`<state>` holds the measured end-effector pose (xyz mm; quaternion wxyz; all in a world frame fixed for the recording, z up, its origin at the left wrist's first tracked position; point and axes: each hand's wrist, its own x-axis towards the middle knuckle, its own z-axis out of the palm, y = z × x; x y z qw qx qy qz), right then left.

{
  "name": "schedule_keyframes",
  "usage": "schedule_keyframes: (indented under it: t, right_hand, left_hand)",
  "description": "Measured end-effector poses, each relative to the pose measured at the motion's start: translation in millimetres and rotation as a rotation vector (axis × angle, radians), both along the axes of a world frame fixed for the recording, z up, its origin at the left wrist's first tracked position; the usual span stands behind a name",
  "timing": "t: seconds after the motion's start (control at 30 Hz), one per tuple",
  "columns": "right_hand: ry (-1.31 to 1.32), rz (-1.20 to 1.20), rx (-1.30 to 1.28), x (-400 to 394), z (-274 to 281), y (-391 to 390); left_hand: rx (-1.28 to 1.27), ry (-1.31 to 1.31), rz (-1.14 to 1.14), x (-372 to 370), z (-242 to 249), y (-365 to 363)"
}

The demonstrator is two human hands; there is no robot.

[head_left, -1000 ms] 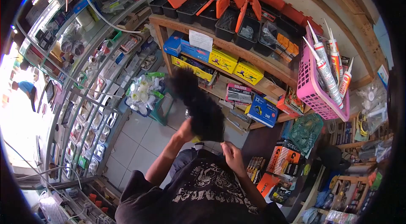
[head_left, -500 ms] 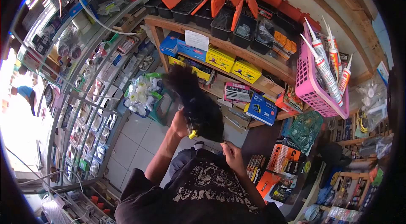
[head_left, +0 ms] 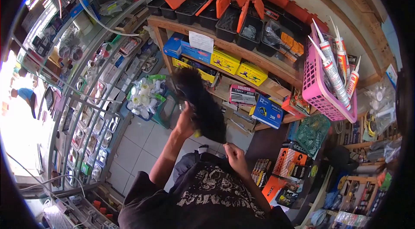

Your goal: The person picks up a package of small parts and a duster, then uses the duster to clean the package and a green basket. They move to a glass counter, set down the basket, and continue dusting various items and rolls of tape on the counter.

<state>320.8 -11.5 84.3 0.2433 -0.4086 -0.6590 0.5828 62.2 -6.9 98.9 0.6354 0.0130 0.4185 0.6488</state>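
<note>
A black, fluffy feather duster slants across the middle of the view, its bushy end up near the shelf. My right hand is closed in a pinch on the duster's thin lower end. On the duster's other side, my left hand is closed around a small item with a clear part and a yellow part. The duster's dark bristles overlap that item and hide most of it, so I cannot tell its kind.
Ahead stands a wooden shelf with black bins under orange lids. A pink basket of sealant tubes is at the right. Glass shelving lines the left. A green stool bears bagged white items.
The duster has shifted slightly left and down over the item in my left hand. My left hand has turned, and the item's yellow part is now mostly covered.
</note>
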Motion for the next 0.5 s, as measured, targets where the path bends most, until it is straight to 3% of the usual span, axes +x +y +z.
schedule_keyframes:
  t: [0.03, 0.1, 0.13, 0.2, 0.23, 0.37, 0.43, 0.5]
  right_hand:
    - [0.001, -0.018, -0.012, -4, 4, -1]
    - [-0.048, 0.035, 0.013, 6, -6, -7]
    - [-0.098, 0.091, 0.039, 14, -12, -10]
    - [-0.103, 0.107, 0.045, 24, -13, -16]
    - [-0.122, 0.113, 0.005, 29, -12, -18]
    - [-0.119, 0.07, -0.025, 18, -14, -11]
    - [-0.06, 0.022, -0.018, -1, 3, -4]
    - [0.008, -0.021, -0.009, -5, 6, -3]
  left_hand:
    - [0.0, 0.001, -0.004, -6, 0, 2]
    - [0.369, -0.147, 0.155, -30, -1, 5]
    - [0.373, -0.144, 0.161, -42, -1, 5]
    - [0.591, 0.298, 0.019, -62, -1, 1]
    - [0.486, -0.203, 0.161, -66, -6, 1]
    - [0.436, -0.11, 0.179, -23, -16, 3]
    - [0.261, -0.298, 0.077, -2, -30, 3]
    - [0.248, -0.189, 0.114, -6, -18, 4]
